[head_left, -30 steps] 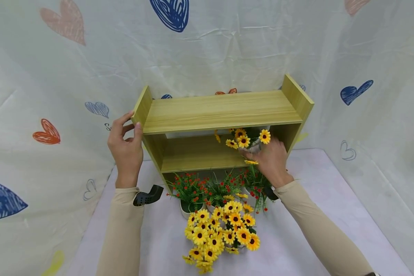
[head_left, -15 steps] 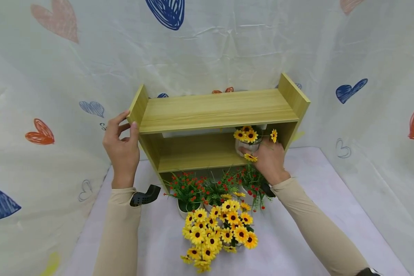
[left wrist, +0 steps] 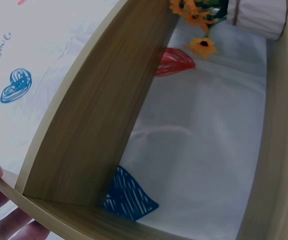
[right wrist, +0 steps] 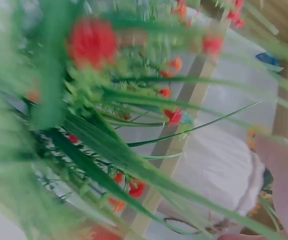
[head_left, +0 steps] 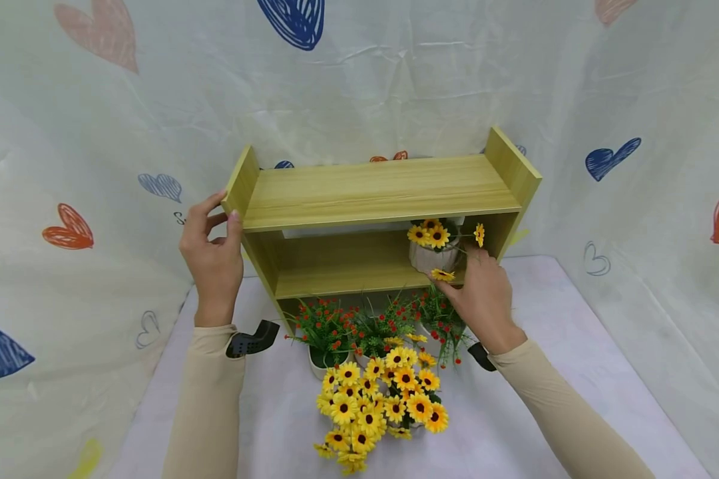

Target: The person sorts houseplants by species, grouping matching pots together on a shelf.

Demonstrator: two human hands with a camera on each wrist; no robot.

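A wooden shelf unit (head_left: 383, 193) stands at the back of the table. My left hand (head_left: 214, 263) grips the upper front edge of its left side panel; in the left wrist view the fingertips (left wrist: 14, 225) wrap that board's edge. On the middle shelf, at the right end, sits a pale flowerpot (head_left: 433, 258) with yellow flowers (head_left: 429, 234). My right hand (head_left: 485, 293) is at the pot's right front, thumb and fingers spread around a loose flower stem. In the right wrist view, blurred leaves partly cover the pot (right wrist: 213, 167).
Several pots of red-flowered greenery (head_left: 326, 329) stand before the lower shelf. Nearer, bunches of yellow flowers (head_left: 371, 406) sit on the white tabletop (head_left: 503, 412). A heart-printed cloth (head_left: 359, 86) hangs behind the unit.
The flowerpot has been set upright on the middle shelf, and my right hand has drawn back from it to the right and toward me. My left hand keeps its grip on the side panel.
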